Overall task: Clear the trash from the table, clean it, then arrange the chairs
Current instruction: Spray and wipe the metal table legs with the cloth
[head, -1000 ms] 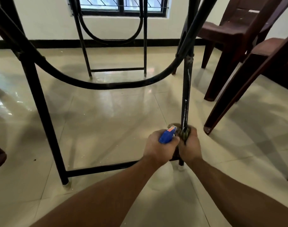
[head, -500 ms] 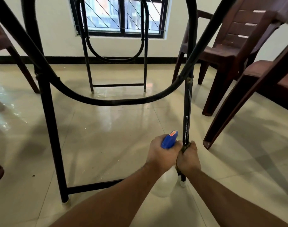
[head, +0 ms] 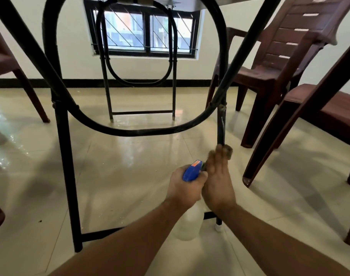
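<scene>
**Item:** table leg (head: pixel 221 128), nearest one on the right under the worktop (head: pixel 190 4).
- Black metal tube with its long axis upright. The white-capped foot stands on the floor and the top runs up to the worktop underside.
- Located straight ahead of the person, just left of two brown chairs (head: pixel 279 62).

**Contact, right hand** (head: pixel 219 182): laid up the leg with a dark cloth (head: pixel 228 150) at the fingertips, against the tube. The hand is blurred by motion, so it cannot be told whether the fingers wrap the leg or lie flat.

**Contact, left hand** (head: pixel 185 189): fingers clenched round the neck of the spray bottle (head: pixel 191 224). The bottle is upright, blue head on top, nozzle pointing away from the person toward the leg.

**Step, as judged:** wiping the leg.

**Method:** wrap the cloth fully round the tube, stroke along its length from top to foot, and turn to a clean face between passes.
</scene>
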`<action>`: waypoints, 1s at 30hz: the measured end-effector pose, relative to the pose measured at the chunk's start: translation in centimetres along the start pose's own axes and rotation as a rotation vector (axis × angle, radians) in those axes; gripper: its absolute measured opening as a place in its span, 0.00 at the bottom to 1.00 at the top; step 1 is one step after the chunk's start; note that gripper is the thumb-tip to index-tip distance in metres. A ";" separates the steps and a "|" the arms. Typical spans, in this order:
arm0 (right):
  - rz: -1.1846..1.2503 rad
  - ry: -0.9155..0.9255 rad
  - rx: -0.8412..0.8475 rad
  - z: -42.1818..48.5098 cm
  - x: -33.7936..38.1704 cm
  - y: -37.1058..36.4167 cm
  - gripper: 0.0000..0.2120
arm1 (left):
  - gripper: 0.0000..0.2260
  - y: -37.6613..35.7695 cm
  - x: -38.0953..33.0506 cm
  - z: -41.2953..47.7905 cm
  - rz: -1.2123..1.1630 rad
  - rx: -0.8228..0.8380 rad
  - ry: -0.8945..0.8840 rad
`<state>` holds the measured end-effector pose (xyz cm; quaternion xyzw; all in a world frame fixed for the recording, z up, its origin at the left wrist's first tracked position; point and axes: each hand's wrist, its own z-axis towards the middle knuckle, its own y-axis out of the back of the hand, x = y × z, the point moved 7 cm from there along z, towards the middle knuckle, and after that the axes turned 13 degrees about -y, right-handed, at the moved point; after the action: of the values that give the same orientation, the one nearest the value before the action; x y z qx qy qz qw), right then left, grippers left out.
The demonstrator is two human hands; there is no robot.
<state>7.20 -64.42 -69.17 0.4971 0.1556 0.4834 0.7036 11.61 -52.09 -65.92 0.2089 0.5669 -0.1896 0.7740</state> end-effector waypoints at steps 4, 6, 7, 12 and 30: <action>-0.410 0.413 0.300 -2.3 -3.0 -4.1 0.41 | 0.08 -0.1 -0.1 -0.8 -0.009 0.014 0.023; -0.420 0.451 0.218 -0.6 -1.8 -1.9 0.34 | 0.09 0.1 0.3 -0.9 0.014 0.023 0.026; -0.441 0.431 0.180 1.0 -1.4 -0.6 0.32 | 0.11 0.2 0.4 -0.9 0.025 0.031 0.022; -0.534 0.557 0.275 1.9 -1.0 1.8 0.31 | 0.08 0.0 1.5 -2.0 0.041 0.045 0.092; 0.986 -0.353 0.042 10.9 0.3 10.2 0.22 | 0.08 -0.7 -2.9 2.4 -0.103 -0.125 0.106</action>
<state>9.59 -69.71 -55.45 0.5990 -0.2082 0.6629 0.3980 12.33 -53.75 -62.56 0.1406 0.6276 -0.1819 0.7438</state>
